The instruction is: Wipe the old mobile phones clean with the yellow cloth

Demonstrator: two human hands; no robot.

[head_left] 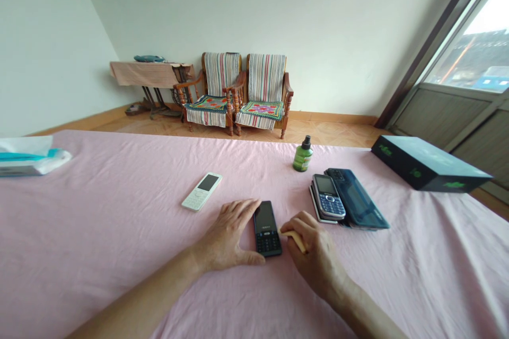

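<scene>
A black keypad phone (267,229) lies face up on the pink cloth in front of me. My left hand (226,235) spans its left side, fingertips at the top corner and thumb at the bottom corner, holding it in place. Just right of the phone, my right hand (314,251) is closed round a small pale yellow piece (296,240). It looks like a folded cloth, but most of it is hidden in the fingers. The tip of this piece is close to the phone's right edge; I cannot tell whether they touch.
A white keypad phone (202,191) lies to the left. On the right are a blue keypad phone (328,197) stacked on another, a dark blue smartphone (358,198), a green bottle (303,154) and a black box (429,164). A tissue pack (35,163) sits far left.
</scene>
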